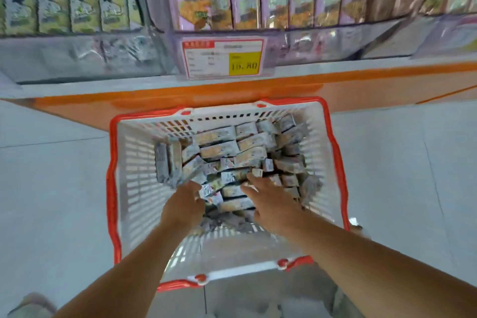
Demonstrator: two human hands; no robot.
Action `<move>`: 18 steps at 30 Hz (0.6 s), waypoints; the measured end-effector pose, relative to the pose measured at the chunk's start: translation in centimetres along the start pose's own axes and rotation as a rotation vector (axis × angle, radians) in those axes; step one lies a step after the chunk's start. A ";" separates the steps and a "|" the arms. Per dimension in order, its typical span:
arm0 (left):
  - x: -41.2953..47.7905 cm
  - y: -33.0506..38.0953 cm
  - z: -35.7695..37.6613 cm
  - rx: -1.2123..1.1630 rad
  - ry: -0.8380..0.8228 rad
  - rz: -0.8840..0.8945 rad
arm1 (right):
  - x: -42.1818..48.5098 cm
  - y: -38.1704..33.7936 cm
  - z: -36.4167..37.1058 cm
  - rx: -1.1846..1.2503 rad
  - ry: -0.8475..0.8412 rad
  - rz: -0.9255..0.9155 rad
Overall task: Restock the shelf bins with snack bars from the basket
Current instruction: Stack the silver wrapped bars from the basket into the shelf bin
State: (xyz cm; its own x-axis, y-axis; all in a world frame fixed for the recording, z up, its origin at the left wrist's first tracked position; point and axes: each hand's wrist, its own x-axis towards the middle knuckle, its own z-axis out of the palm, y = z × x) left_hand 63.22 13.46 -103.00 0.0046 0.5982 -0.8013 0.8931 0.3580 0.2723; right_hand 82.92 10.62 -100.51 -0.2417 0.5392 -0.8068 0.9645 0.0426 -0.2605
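The picking-up step is in hand. Both hands reach into the white, red-rimmed basket [134,188] at lower centre of the frame, where the snack bars [227,152] lie heaped. The left hand [184,204] curls its fingers down among them, but blur hides whether they have closed on one. The right hand [271,201] lies spread, flat over the heap. Next, I judge, comes a firm hold on a few bars, then a lift up to the clear shelf bins [103,57] across the upper frame.

You see a white slotted basket [139,188] rimmed in red — pale printed snack bars [219,150], an orange-striped shelf [361,82], a yellow price tag [244,63].
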 end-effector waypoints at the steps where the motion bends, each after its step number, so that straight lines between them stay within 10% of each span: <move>1: 0.8 -0.3 0.7 0.029 -0.007 0.023 | 0.5 0.4 0.7 -0.017 -0.008 -0.008; 8: 4.9 1.0 3.8 0.550 -0.021 0.278 | 2.2 2.3 3.7 -0.017 -0.027 -0.049; 18: 6.6 1.8 6.7 0.633 0.086 0.102 | 2.6 4.1 5.1 -0.068 0.107 -0.135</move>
State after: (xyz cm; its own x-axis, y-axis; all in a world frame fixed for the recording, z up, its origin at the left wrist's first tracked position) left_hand 67.85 13.24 -111.44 0.0914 0.6715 -0.7353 0.9826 -0.1806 -0.0429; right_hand 85.73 7.92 -106.43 -0.3599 0.6107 -0.7053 0.9301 0.1753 -0.3229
